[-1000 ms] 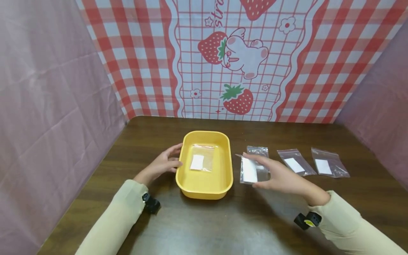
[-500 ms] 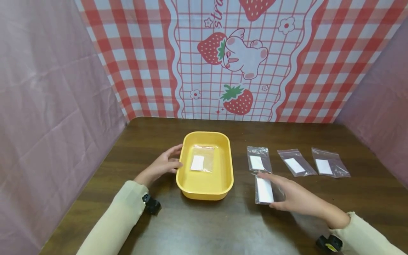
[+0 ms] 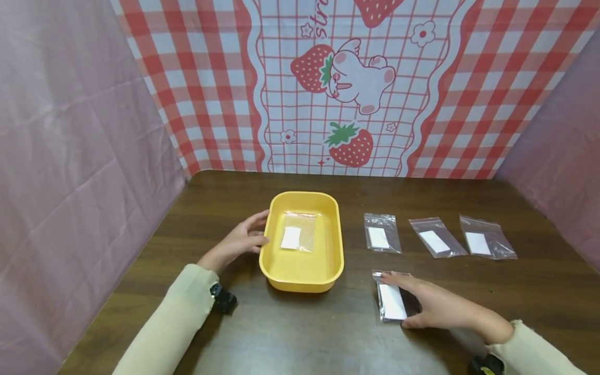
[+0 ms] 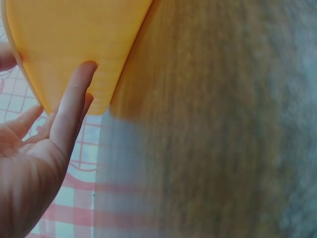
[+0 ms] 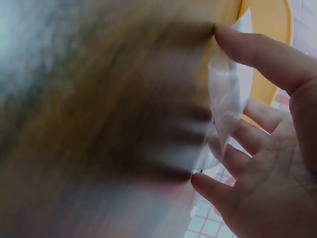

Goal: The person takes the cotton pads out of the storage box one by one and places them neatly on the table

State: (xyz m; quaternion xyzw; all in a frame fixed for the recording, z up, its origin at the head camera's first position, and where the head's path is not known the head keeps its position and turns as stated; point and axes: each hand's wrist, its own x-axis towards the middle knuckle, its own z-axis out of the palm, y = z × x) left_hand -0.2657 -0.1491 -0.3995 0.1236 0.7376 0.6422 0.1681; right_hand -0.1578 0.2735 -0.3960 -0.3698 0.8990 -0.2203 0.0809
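Note:
In the head view my right hand (image 3: 433,302) spans a clear zip-lock bag (image 3: 391,302) with a white rectangle in it. Fingers are at its far end and the thumb at its near end, with the bag low at the tabletop. The right wrist view shows the crinkled plastic bag (image 5: 225,99) between thumb and fingers, whose tips meet the table. My left hand (image 3: 239,242) rests relaxed fingers against the left side of a yellow plastic tub (image 3: 300,286). Inside the tub lies another zip-lock bag (image 3: 304,232) with a white rectangle.
Three more zip-lock bags lie in a row right of the tub: a near one (image 3: 382,233), a middle one (image 3: 438,238) and a far-right one (image 3: 487,238). The brown table (image 3: 290,333) ends at a checked strawberry cloth (image 3: 215,104), with pink drapes at both sides.
My right hand has carried its zip-lock bag from beside the tub toward the table's near side and lowered it, uncovering the bag behind. My left hand stays at the tub.

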